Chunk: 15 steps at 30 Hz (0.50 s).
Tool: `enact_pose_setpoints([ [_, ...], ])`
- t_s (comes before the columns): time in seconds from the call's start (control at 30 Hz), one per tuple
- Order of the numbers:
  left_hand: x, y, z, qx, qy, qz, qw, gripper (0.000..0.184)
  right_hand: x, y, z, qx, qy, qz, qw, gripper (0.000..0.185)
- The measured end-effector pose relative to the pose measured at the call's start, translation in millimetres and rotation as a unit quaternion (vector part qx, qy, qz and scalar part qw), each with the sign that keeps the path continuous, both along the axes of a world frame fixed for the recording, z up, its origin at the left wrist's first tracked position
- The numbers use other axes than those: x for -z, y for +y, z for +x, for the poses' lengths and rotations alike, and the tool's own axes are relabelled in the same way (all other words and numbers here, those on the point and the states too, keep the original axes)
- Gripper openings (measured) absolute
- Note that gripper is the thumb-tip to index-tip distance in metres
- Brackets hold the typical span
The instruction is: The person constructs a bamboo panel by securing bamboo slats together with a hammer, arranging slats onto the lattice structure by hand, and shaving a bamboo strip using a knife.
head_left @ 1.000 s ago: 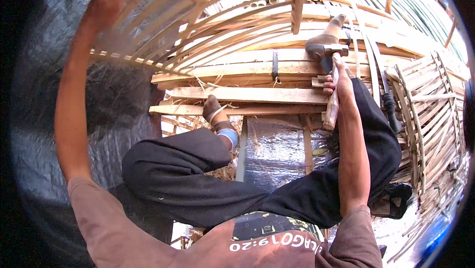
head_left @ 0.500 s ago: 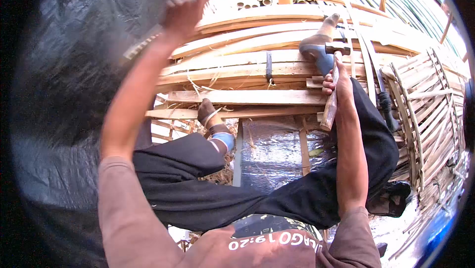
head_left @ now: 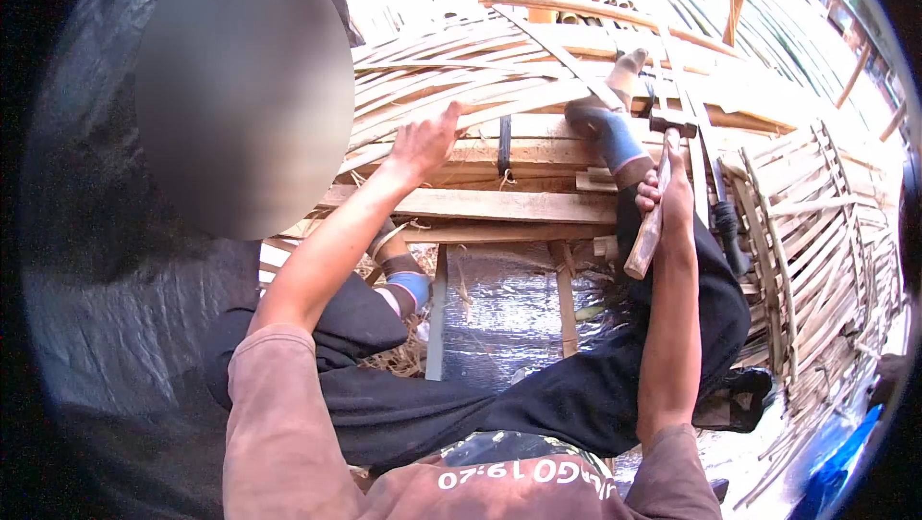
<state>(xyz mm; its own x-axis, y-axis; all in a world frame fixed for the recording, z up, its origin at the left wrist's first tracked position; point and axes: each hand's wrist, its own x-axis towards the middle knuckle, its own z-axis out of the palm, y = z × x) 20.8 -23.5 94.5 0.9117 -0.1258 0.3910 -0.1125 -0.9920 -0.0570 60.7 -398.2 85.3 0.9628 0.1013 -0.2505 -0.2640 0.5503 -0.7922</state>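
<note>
My left hand (head_left: pixel 424 147) is closed on the near edge of a slatted bamboo panel (head_left: pixel 423 83), its thin split strips fanned over the planks. A loose flat strip (head_left: pixel 562 54) crosses the panel's right part at a slant. In my right hand (head_left: pixel 675 195) is a hammer (head_left: pixel 649 240), gripped by its wooden handle with the dark metal head (head_left: pixel 672 123) pointing up and away from me. My right foot (head_left: pixel 629 73) rests on the planks (head_left: pixel 538 203) beside the hammer head. A grey blurred patch hides the panel's left end.
A long blade with a black handle (head_left: pixel 728 237) lies right of my right knee. Another slatted bamboo panel (head_left: pixel 816 251) lies at the right. Shiny silver sheeting (head_left: pixel 499 309) shows between my legs, and black plastic sheeting (head_left: pixel 106 318) covers the left side.
My left hand has come down and toward the right from its raised position, and the bamboo panel now lies across the planks. The hammer stays in my right hand, shifted slightly in view.
</note>
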Motion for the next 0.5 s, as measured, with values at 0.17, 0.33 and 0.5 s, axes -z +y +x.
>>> enact_pose_setpoints([
  [0.17,-19.0,-14.4,6.2,-0.032,0.018,-0.101,0.994,0.047,-18.1,-29.4,-51.6,-0.035,-0.03,-0.02,0.999,0.037],
  [0.33,-62.9,-33.1,24.4,-0.043,0.076,-0.188,0.978,0.045,-82.5,-70.8,-157.0,-0.029,-0.069,-0.062,0.995,0.031],
  [0.5,-72.1,-51.5,30.9,-0.034,0.059,-0.221,0.973,0.047,-128.8,-106.8,-215.7,0.052,-0.145,-0.077,0.985,0.033],
])
